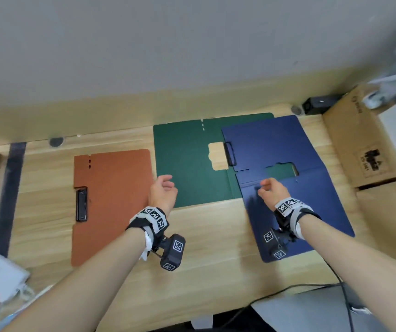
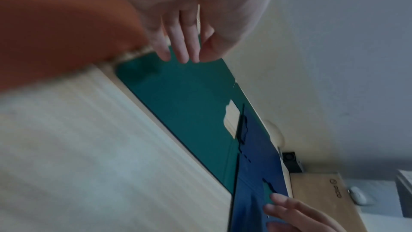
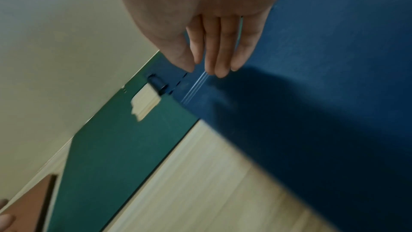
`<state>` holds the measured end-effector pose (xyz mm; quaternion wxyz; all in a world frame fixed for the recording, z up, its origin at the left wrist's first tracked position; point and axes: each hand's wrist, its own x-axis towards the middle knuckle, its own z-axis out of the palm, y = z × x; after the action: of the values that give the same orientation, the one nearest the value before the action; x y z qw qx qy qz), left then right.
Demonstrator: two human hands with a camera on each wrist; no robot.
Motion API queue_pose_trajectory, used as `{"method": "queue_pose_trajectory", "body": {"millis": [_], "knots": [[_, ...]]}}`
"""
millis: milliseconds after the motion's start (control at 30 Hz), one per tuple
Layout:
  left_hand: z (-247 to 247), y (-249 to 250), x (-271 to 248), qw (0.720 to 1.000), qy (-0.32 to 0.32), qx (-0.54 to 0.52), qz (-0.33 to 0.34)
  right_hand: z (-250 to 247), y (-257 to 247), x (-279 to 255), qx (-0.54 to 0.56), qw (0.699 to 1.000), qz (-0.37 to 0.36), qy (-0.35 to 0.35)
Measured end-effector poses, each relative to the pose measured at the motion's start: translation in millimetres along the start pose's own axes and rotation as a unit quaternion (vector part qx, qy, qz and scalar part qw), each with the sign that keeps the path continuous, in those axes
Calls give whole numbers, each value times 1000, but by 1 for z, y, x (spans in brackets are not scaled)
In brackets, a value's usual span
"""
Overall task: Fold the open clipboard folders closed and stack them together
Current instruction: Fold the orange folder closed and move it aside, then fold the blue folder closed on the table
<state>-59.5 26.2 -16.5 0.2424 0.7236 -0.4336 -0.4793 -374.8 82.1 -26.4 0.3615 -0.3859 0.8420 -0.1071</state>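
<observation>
Wood-grain desk (image 1: 204,248) runs up to a plain grey wall, and both my hands hover over it holding nothing. My left hand (image 1: 163,192) hangs with fingers (image 2: 181,41) relaxed and nearly straight, over the gap between the orange folder (image 1: 113,202) and the green folder (image 1: 187,164). My right hand (image 1: 271,190) is loose too, fingers (image 3: 219,48) extended together above the blue folder (image 1: 295,200), near its centre crease; whether they touch it I cannot tell. The blue one lies open and flat, its far-left corner overlapping the right side of the green, which also lies open. The orange lies apart to the left, with its black clip (image 1: 81,204) at the left edge. Cardboard boxes (image 1: 364,144) stand along the right of the desk, just beside the blue folder.
</observation>
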Motion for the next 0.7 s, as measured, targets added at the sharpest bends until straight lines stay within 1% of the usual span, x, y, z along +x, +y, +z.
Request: {"method": "queue_pose_trajectory", "body": {"millis": [67,133,267,400,467,567,700], "knots": [[32,12,-3,1000,-12,21,0,-20,22,12,3,1000,13,6],[63,22,-7,999,-14,38,5,-39,42,26,3,1000,10,12],[118,42,-8,997,-38,61,4,-84,64,56,-13,999,2,35],[160,60,9,993,-68,99,-9,-124,87,93,-35,997,-15,70],[178,67,22,988,-67,137,-2,-137,96,108,-40,995,1,90],[197,78,38,973,-61,222,24,-148,110,131,-16,995,37,87],[208,94,54,941,-41,337,6,-142,119,153,60,994,59,73]]}}
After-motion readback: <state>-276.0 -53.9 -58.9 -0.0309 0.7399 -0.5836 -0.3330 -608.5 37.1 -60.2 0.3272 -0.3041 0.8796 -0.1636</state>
